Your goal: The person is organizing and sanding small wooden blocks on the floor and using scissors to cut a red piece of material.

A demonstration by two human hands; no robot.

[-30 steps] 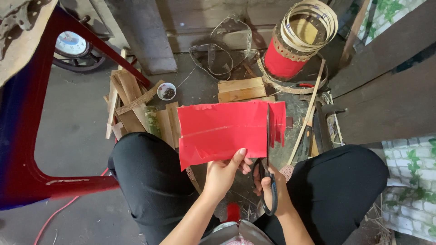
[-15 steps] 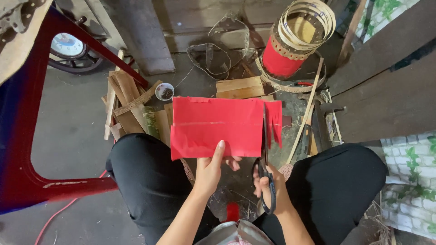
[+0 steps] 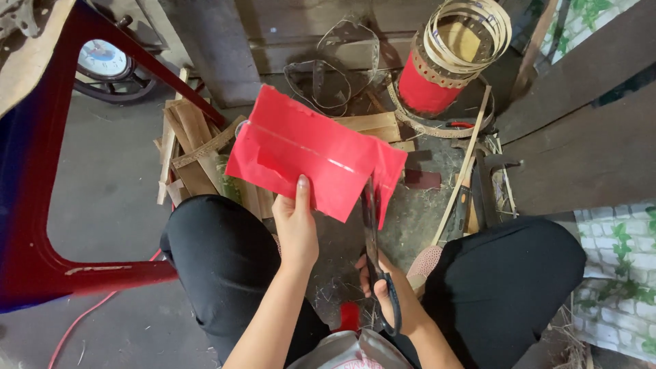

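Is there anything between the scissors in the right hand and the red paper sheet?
Nothing visible. The dark scissors in the right hand already meet the thin red paper sheet near its right edge, and the left hand pinches the lower edge.

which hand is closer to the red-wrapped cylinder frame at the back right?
Right. The right hand, working the scissors, sits below the red cylinder frame, slightly to its left. The left hand, pinching the red sheet, is farther left of it.
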